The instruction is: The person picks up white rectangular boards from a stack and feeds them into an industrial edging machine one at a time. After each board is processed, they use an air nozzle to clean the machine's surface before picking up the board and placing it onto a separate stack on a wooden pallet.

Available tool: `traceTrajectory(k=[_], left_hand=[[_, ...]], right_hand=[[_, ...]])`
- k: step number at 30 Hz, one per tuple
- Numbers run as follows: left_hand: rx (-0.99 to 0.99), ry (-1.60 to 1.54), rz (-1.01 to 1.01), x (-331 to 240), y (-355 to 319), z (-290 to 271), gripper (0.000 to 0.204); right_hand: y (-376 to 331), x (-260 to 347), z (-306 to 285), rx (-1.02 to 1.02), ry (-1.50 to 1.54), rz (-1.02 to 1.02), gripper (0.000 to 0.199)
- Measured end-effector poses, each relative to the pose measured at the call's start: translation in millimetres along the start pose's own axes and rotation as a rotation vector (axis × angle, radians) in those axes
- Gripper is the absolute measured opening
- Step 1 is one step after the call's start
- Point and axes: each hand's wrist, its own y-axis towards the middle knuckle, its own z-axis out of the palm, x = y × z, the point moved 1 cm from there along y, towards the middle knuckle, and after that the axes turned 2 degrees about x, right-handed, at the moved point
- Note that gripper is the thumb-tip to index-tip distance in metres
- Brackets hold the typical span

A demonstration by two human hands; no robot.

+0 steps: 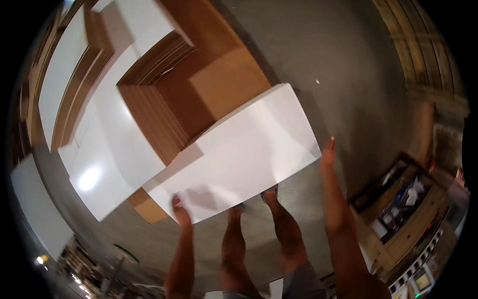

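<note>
A long white panel lies slantwise in front of me, over the near end of a brown board surface. My left hand grips its near edge by the left corner, with part of the hand over the white top and the rest hidden beneath. Beside the panel's right corner is my right hand, its fingers stretched out along the short end. Whether that palm touches the edge I cannot tell.
Stacks of white-topped panels with brown edges stand to the left. A pale panel is at the far left. On the right is a wooden crate holding dark and clear packages. Wooden slats stand at the upper right, beside the grey floor.
</note>
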Motion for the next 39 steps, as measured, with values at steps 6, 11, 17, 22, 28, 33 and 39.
traceTrajectory(k=[6, 11, 17, 22, 28, 33, 39], left_hand=[[0.635, 0.516, 0.879, -319, 55, 249, 0.069], [1.208, 0.592, 0.582, -388, 92, 353, 0.078], [1.059, 0.723, 0.436, -343, 137, 363, 0.082], [1.224, 0.713, 0.078, -346, 87, 364, 0.092], [1.093, 0.165, 0.289, -315, 85, 312, 0.072], [0.716, 1.359, 1.144, -258, 116, 56, 0.046], [1.077, 1.14, 0.409, -232, -182, -114, 0.092]], right_hand=[[-155, -56, 55, 0.306, 0.812, 0.741, 0.116], [-190, -16, 96, 0.191, 1.112, 0.715, 0.08], [-186, -21, 103, 0.223, 0.943, 0.734, 0.093], [-194, -32, 74, 0.241, 0.799, 0.574, 0.103], [-234, -101, -25, 0.269, 0.57, 0.44, 0.103], [-392, -129, -149, 0.242, 0.524, 0.801, 0.087], [-784, -149, -343, 0.301, 0.221, 1.269, 0.091]])
